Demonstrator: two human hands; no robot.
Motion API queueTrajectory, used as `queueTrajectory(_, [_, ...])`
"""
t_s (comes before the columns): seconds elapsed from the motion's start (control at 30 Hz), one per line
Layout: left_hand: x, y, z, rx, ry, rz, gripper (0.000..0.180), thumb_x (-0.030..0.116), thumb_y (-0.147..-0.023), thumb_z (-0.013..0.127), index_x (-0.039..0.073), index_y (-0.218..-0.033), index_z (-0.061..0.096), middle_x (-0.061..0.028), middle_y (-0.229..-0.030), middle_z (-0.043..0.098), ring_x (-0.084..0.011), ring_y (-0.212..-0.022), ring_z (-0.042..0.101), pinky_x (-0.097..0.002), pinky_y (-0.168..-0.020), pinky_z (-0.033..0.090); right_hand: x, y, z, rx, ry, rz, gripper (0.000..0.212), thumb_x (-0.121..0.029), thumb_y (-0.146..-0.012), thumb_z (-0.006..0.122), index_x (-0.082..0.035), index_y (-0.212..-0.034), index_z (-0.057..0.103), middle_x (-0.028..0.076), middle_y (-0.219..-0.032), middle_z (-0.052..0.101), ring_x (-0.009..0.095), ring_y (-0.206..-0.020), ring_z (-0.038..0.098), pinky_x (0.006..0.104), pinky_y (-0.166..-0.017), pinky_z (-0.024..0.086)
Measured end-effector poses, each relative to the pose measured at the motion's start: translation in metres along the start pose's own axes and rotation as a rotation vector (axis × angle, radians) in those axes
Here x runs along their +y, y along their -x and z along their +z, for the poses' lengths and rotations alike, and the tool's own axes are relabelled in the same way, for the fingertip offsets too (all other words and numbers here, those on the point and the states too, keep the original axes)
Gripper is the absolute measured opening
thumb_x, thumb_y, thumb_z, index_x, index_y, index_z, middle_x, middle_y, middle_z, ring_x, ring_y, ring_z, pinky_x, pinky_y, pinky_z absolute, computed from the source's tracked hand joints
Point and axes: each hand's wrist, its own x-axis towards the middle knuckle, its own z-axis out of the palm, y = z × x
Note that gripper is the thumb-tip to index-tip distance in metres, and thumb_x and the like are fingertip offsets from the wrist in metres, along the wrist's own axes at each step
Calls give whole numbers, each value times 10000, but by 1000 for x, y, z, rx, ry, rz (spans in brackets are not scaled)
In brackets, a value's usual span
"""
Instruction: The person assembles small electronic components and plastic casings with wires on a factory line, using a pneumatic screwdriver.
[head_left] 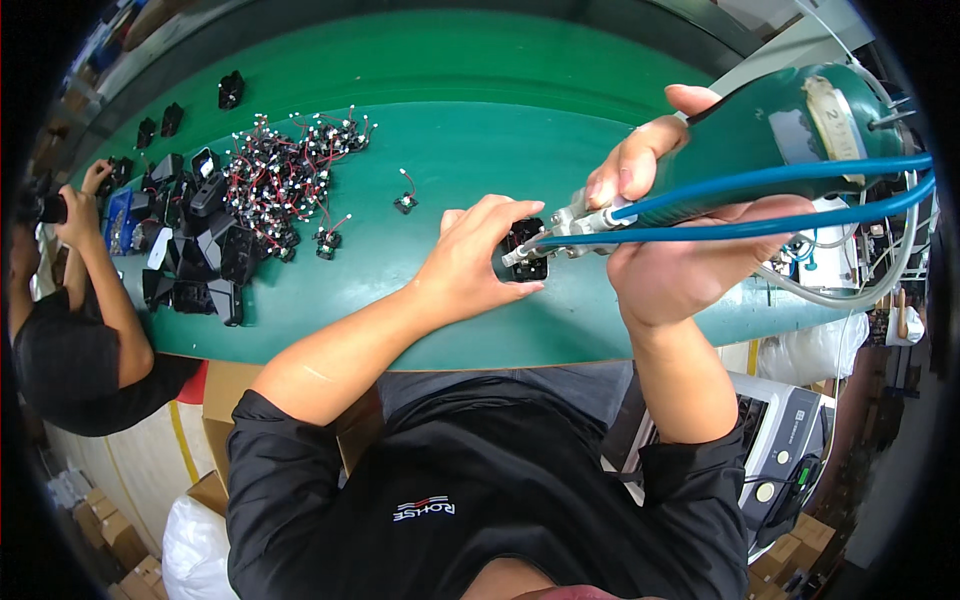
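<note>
My left hand (460, 252) lies on the green bench with thumb and fingers curled round a small open black plastic housing (539, 268). Inside the housing small parts show, partly covered by a metal nozzle. My right hand (675, 272) grips a large green power screwdriver (750, 140) with blue hoses (780, 231), held tilted above the bench. Its metal tip (520, 256) points down into the housing; whether it touches a screw is too small to tell. Left of my left hand sits a single small black part with red wires (405, 202).
A heap of wired black parts (285, 180) spreads over the bench's left half, beside a pile of black housings (190, 245) and a blue bin (122, 222). A co-worker's arm (100, 265) reaches in at far left. A grey machine (790, 450) stands below the bench at right.
</note>
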Motion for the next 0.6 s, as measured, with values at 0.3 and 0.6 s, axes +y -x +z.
queueTrajectory(0.3, [1,-1,-1,-8,13,-10,893,192,-640,928,149,-1424,503,-69,-1197,593,-242,-1117,591,-399,-928,364,-5,-4,0,-77,-190,1,1057,-906,-877,302,15,-1367,469,114,-790,595,222,-642,620,328,-586,545])
queueTrajectory(0.6, [2,-1,0,9,17,3,889,187,-631,932,144,-1413,511,-62,-1179,595,-236,-1093,604,-395,-916,372,7,4,-4,-65,-9,14,1029,-896,-890,291,13,-1330,486,107,-761,591,213,-619,609,316,-578,535])
